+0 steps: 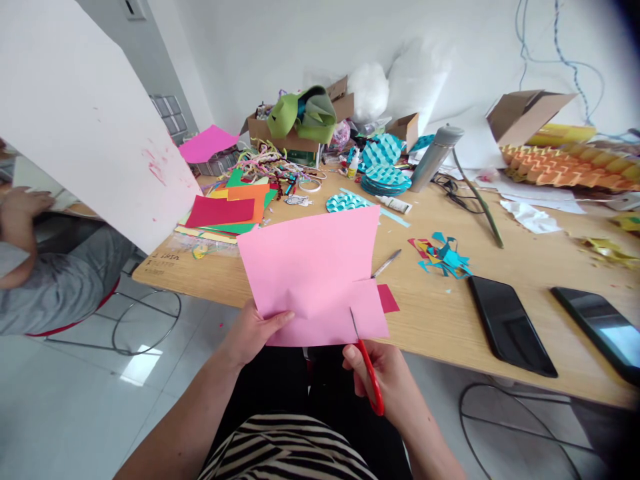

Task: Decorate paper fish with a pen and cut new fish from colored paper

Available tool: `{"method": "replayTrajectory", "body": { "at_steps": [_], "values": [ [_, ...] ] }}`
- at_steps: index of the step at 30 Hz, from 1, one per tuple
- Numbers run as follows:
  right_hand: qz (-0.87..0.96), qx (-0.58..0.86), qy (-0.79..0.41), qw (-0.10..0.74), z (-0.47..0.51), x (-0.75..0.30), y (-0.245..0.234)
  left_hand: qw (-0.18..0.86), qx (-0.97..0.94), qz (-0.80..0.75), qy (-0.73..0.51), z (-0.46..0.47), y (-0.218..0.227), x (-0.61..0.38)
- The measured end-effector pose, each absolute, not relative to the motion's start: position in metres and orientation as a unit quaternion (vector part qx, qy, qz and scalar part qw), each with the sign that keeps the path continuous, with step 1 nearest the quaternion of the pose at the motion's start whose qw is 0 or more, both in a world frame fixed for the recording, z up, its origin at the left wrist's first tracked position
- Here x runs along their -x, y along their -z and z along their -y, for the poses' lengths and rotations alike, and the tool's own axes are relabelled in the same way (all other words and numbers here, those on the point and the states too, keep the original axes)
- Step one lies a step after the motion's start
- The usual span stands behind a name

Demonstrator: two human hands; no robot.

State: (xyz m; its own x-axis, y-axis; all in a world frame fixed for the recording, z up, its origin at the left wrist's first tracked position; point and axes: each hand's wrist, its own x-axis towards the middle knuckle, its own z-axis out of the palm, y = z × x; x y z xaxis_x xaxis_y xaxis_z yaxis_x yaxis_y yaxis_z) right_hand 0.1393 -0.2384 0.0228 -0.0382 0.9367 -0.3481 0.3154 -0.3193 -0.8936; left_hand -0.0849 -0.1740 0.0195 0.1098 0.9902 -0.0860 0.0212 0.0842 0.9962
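Partly hidden, the left hand (254, 335) pinches pink paper (315, 267); right hand (391, 373) grips part-hidden scissors (371, 372).

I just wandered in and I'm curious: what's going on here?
Someone is working with paper and scissors. Their left hand holds a pink sheet by its lower left part, just over the front edge of the table. The right hand grips red-handled scissors, one blade showing against the sheet near its lower right edge. Blue, red and yellow paper scraps lie to the right, and coloured sheets are stacked to the left.
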Motion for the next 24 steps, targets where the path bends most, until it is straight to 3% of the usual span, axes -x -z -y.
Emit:
{"method": "replayTrajectory", "body": {
  "at_steps": [24],
  "values": [
    [0.539,0.59,-0.525,0.292,0.2355,-0.145,-0.0253,0.536,-0.526,-0.502,-0.428,0.1737,-0.0183,0.0867]
  ]
}}
